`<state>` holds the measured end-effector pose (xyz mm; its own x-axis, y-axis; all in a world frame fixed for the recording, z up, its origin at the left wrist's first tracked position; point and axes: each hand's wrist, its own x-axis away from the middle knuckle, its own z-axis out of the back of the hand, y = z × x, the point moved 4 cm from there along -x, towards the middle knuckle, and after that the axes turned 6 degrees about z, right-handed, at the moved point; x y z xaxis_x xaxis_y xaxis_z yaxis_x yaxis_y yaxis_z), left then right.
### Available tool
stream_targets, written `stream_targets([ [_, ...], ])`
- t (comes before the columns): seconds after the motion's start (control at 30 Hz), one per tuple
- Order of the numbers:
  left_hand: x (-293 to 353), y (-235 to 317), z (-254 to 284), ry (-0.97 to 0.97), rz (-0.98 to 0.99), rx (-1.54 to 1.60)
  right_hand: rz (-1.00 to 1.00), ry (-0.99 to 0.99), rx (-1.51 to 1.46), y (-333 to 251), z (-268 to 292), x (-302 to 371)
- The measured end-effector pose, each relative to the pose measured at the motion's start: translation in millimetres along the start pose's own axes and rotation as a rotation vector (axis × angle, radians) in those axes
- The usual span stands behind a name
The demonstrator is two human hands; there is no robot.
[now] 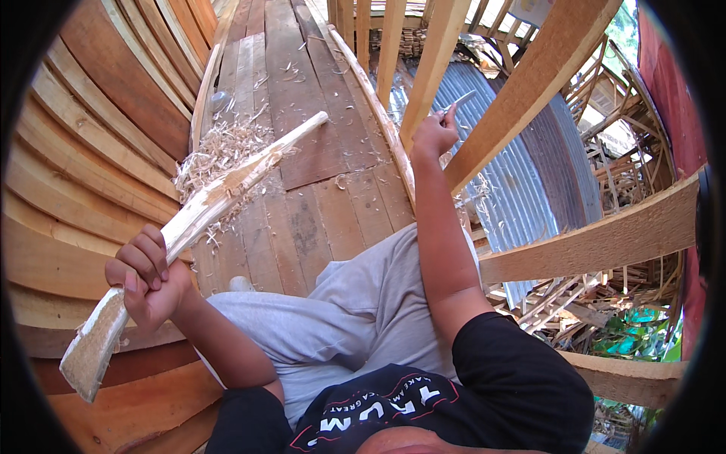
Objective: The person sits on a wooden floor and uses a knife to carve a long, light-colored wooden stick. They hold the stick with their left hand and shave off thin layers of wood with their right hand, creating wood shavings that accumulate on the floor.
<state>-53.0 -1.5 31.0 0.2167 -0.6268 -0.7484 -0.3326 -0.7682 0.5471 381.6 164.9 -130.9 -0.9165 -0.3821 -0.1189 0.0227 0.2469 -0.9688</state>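
My left hand (155,276) is wrapped around a long piece of pale wood (204,208), partly shaved, wide and flat at its lower left end and narrow at its far end. The narrow end points across the plank floor, away from me. At the upper right, my right hand (436,135) is closed around a knife, its handle mostly hidden in the fingers. The knife's blade (463,98) sticks out to the upper right, by the upright posts of the railing. Knife and wood are well apart.
Curly wood shavings (219,155) lie piled on the plank floor (310,227) beside the wood. Boards (91,151) line the left. Wooden railing posts (529,98) and a rail (597,246) stand on the right, with corrugated metal sheets (522,181) beyond and below.
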Motion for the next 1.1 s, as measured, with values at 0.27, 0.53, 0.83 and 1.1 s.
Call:
stream_targets([
  [0.27, 0, 0, -1, 0.005, -0.002, 0.001, -0.134, 0.053, 0.09, 14, -4, -4],
  [0.53, 0, 0, -1, 0.022, 0.002, 0.009, 0.127, -0.131, 0.102, 0, -5, -2],
  [0.83, 0, -2, -2, 0.023, 0.001, 0.017, 0.168, -0.032, 0.097, 0, -3, -3],
  [1.1, 4, 1, -16, 0.024, -0.03, -0.017, 0.797, -0.353, 0.105, -65, -7, 84],
])
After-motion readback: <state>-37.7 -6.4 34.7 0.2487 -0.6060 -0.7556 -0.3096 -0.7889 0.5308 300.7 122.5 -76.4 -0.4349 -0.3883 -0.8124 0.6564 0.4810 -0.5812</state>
